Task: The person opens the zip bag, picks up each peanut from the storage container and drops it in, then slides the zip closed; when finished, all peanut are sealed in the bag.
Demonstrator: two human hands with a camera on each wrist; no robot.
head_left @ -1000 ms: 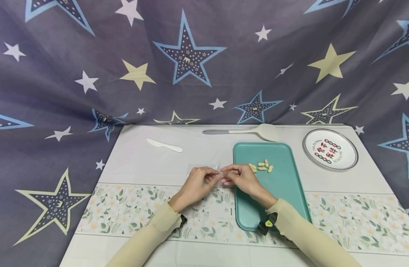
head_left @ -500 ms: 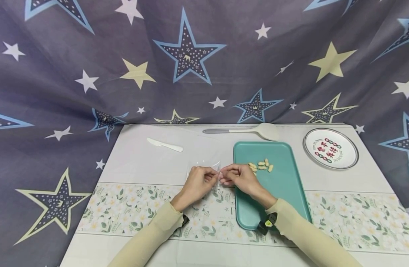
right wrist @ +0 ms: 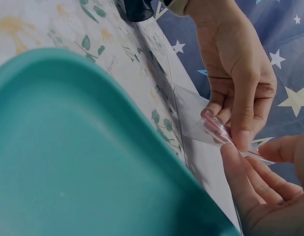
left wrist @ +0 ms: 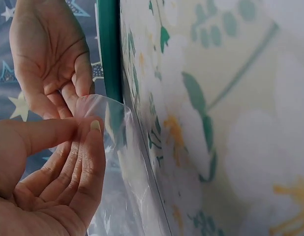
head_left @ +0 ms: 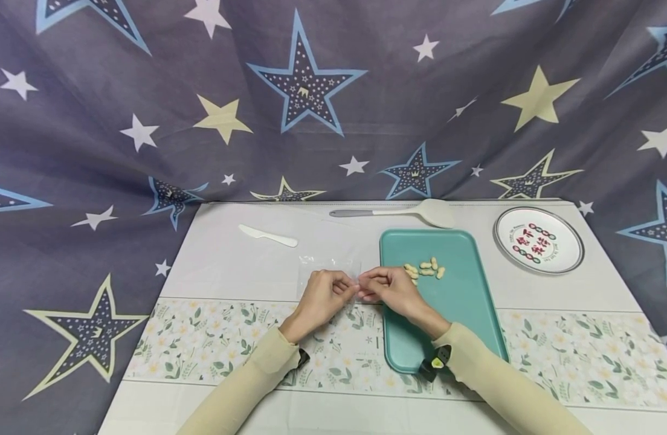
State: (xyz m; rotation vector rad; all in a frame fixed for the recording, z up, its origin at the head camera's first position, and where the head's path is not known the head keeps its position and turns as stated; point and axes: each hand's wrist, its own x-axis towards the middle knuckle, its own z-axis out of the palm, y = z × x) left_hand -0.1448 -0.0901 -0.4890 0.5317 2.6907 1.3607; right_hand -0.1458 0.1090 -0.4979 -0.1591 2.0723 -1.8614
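Observation:
A clear plastic zip bag with a red line along its edge is held between both hands, left of the tray. My left hand pinches its edge between thumb and fingers; in the left wrist view the clear film hangs below those fingertips. Close by, my right hand pinches the same edge, its fingertips almost meeting the left ones. In the right wrist view the red strip runs between the two hands. Several peanuts in their shells lie on the teal tray, just beyond the right hand.
A white plastic knife lies at the back left. Along the back edge rests a spatula with a grey handle. A white plate with red lettering stands right of the tray. A starry cloth hangs behind the table.
Both hands stay almost in place, still pinching the bag. Its body has spread a little further out to the left behind the left hand.

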